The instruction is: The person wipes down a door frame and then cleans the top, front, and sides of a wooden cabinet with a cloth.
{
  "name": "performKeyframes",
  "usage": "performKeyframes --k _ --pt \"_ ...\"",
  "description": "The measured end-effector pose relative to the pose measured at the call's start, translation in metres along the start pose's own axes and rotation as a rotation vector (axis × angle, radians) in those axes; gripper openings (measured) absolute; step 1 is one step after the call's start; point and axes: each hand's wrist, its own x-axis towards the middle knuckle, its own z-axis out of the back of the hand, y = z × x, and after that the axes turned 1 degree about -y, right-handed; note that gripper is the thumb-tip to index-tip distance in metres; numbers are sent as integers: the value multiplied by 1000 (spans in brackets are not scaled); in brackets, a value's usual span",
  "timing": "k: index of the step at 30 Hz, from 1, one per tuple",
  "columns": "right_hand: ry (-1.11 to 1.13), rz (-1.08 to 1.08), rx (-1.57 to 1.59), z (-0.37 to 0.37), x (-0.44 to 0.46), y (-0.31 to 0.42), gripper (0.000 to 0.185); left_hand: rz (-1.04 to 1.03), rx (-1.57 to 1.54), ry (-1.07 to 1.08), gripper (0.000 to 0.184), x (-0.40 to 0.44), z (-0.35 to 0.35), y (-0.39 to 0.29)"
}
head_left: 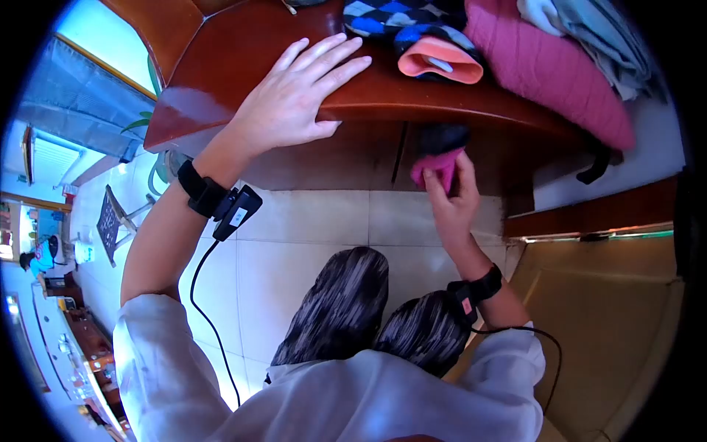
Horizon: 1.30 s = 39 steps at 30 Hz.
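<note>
My left hand point(287, 103) lies with fingers spread on the reddish-brown wooden top point(221, 55), close to its curved front edge. Below that edge, my right hand point(455, 195) pinches a pink thing with a dark end point(440, 166). Its dark upper part is blurred against the shaded wooden front, so its exact kind is unclear. On the top, to the right of my left hand, sits a blue, black and grey checked cloth item point(390, 18) with an orange-lined opening point(442, 60). Something pale shows inside the opening.
A pink ribbed cloth point(545, 74) and grey-blue folded clothes point(604, 37) hang over the top's right side. Black straps with cabled devices circle both wrists point(236, 212). Pale floor tiles point(302, 221) lie below. A folding stool point(114, 225) stands left; a tan panel point(596, 317) is right.
</note>
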Motion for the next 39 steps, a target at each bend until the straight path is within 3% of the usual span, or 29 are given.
performKeyframes --k 1,2,3,5,7,11,12,15,24,28,31,33,34,36,37,39 --pt "11 373 -304 4 4 -9 35 5 0 -14 79 1 -1 0" --pt "86 582 -499 9 13 -14 37 6 -18 -14 81 1 -2 0" --pt "87 586 -503 10 24 -19 37 5 -38 -11 83 0 -2 1" --pt "308 955 -813 6 36 -29 38 -6 -54 -12 82 -3 -2 3" --pt "337 1001 -773 -5 44 -36 36 -40 -168 37 79 -5 5 9" --pt "402 1080 -1033 -25 47 -40 35 -29 80 152 72 -40 11 53" --pt "417 1132 -1047 -31 49 -42 34 40 -63 101 72 -49 0 57" --pt "467 1238 -1053 -57 51 -42 35 -2 -74 100 72 -45 3 54" --pt "678 1497 -1058 -235 27 -43 44 48 -207 -55 68 -43 -11 51" --pt "818 1440 -817 -328 17 -19 54 80 -200 -144 72 -44 -20 49" --pt "973 1326 -541 -358 26 -12 60 90 -202 -168 72 -44 -18 50" --pt "1001 1207 -663 -340 21 -7 57 98 -195 -194 71 -47 -17 47" --pt "626 1626 -1125 -326 24 -8 53 99 -183 -194 70 -48 -17 47" --pt "481 1639 -1341 -280 30 -23 49 88 -168 -202 68 -48 -15 48" --pt "767 1278 -1096 -248 31 -31 49 93 -170 -213 68 -48 -15 48" --pt "751 1341 -1083 -197 41 -33 49 82 -222 -229 68 -49 -15 46"
